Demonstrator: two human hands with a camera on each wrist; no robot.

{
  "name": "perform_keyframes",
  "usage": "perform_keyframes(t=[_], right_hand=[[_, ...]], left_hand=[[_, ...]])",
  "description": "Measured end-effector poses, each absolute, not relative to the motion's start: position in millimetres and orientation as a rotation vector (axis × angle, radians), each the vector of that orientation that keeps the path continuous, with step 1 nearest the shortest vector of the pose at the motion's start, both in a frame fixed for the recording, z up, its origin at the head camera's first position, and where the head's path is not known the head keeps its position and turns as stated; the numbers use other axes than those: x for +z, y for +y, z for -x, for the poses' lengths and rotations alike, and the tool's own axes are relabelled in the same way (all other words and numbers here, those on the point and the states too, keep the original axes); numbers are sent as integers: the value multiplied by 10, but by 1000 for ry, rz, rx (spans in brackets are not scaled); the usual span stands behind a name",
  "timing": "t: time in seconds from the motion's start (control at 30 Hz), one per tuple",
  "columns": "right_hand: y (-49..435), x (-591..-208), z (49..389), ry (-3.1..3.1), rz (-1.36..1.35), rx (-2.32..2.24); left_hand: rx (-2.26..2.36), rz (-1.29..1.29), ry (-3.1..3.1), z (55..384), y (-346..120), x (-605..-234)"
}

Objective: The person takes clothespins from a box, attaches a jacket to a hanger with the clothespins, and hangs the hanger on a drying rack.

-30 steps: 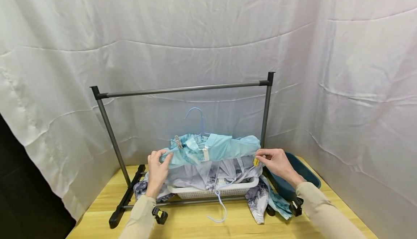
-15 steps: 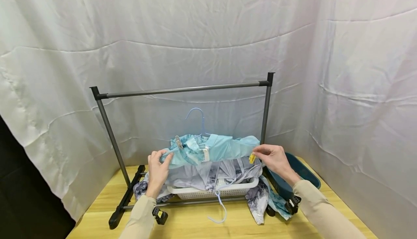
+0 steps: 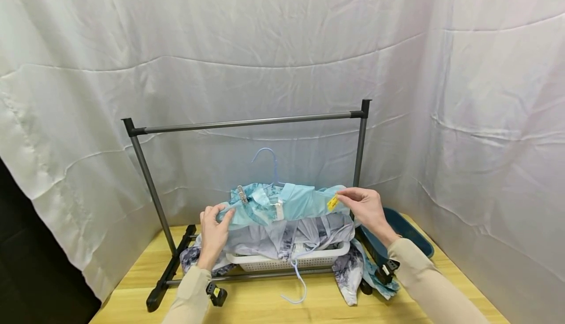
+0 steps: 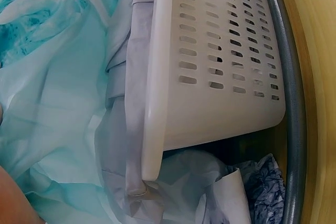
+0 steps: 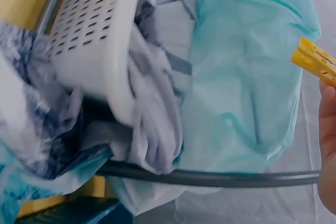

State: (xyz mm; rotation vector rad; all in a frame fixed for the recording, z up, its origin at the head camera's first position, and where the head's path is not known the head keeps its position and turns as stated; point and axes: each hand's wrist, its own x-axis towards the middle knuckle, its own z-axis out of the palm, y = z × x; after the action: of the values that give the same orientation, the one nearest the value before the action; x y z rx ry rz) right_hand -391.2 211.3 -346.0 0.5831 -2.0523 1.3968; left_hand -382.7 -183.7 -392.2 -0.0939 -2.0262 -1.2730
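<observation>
A light-blue garment (image 3: pixel 304 201) lies bunched over a white basket (image 3: pixel 282 262), with the hook of a blue hanger (image 3: pixel 275 164) standing up from its middle. My left hand (image 3: pixel 214 231) pinches the garment's left part between thumb and fingers. A pale clothespin (image 3: pixel 242 194) sits on the cloth just right of that hand. My right hand (image 3: pixel 368 211) pinches a yellow clothespin (image 5: pixel 315 60) beside the garment's right end; in the right wrist view its tip points toward the cloth. Under the blue garment lies a grey-purple garment (image 3: pixel 269 238), with a second blue hanger (image 3: pixel 301 285) hooking down over the basket front.
A dark metal rack stands around the basket, its top bar (image 3: pixel 247 122) above and its foot (image 3: pixel 165 285) at left. A dark teal bin (image 3: pixel 408 231) is at right. Sleeves (image 3: pixel 346 277) hang over the basket's right side. White curtains (image 3: pixel 282 44) enclose the wooden table (image 3: pixel 247 304).
My right hand has moved up and left with the yellow clothespin, from below the garment's right end to beside its edge. The left hand stays in place on the cloth.
</observation>
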Motion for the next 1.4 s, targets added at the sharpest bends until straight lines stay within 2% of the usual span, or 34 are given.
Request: perform_keyframes(t=[0.2, 0.5, 0.83, 1.13, 1.4], right_hand=[[1972, -3313, 3885, -2022, -580, 1443], [1719, -2956, 3624, -2000, -584, 1414], [1765, -3144, 3954, -1963, -548, 1427], [1700, -3039, 4008, -1944, -614, 1394], [1638, -2999, 4092, -2059, -566, 1311]], left_hand=[[-1279, 95, -2026, 3818, -1840, -3938], [-1287, 96, -2013, 3836, -1843, -3953], [-1286, 101, -2012, 3852, -1847, -3960], [-1252, 109, -1994, 3901, -1855, -3973], [-1275, 101, -2023, 3899, -1866, -3981]])
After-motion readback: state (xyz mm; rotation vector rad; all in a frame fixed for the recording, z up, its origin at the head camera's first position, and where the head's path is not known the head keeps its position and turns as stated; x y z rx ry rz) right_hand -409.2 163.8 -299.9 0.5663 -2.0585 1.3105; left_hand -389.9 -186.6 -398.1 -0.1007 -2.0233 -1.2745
